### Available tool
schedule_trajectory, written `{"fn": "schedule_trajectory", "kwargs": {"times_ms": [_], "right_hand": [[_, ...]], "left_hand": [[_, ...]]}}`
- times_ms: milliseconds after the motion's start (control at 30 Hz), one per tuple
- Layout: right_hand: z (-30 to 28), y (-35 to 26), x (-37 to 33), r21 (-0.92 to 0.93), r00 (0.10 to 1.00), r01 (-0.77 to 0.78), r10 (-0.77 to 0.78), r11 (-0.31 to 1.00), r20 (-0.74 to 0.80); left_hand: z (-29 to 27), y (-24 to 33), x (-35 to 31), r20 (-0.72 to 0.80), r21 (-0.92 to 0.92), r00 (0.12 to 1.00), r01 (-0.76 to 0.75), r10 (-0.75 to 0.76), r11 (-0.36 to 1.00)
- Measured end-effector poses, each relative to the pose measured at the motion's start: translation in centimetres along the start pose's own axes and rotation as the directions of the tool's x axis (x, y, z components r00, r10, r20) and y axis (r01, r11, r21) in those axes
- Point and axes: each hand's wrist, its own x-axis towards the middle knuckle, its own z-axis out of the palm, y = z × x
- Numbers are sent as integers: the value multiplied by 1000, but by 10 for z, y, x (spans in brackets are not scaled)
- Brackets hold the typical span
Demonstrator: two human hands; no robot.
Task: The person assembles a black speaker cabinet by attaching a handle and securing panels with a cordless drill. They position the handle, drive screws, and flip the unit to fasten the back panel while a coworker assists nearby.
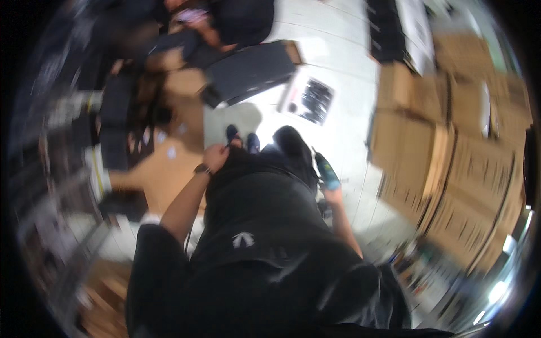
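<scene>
My left hand point(216, 157), with a dark band at its wrist, is beside the upper leg of my black trousers point(265, 166). Its fingers look curled in, and blur hides what they may hold. On the other side, my right hand point(332, 193) hangs by my right thigh. It is closed around a teal-green hand tool point(326, 170) with a thin dark tip pointing forward, much like a power screwdriver. Between the hands are my dark shoes point(233, 134) on the pale floor, and one knee is raised.
Stacked brown cartons point(403, 141) line the right. Ahead lie a long dark box point(251, 72) and a white printed box point(310, 98). Flattened cardboard point(163, 169) with small pale scraps covers the left floor. A person in dark clothing point(242, 22) is at the top.
</scene>
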Motion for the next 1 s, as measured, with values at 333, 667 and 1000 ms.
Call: {"fn": "schedule_trajectory", "kwargs": {"times_ms": [333, 667, 1000], "right_hand": [[-45, -96, 146, -293, 824, 292, -83, 910, 561], [23, -202, 380, -130, 261, 756, -113, 642, 959], [83, -257, 429, -182, 148, 796, 106, 577, 983]], "left_hand": [[61, 31, -74, -339, -484, 772, 347, -538, 803], [113, 179, -146, -265, -716, 450, 501, -853, 487], [183, 257, -141, -214, -840, 324, 420, -921, 343]]}}
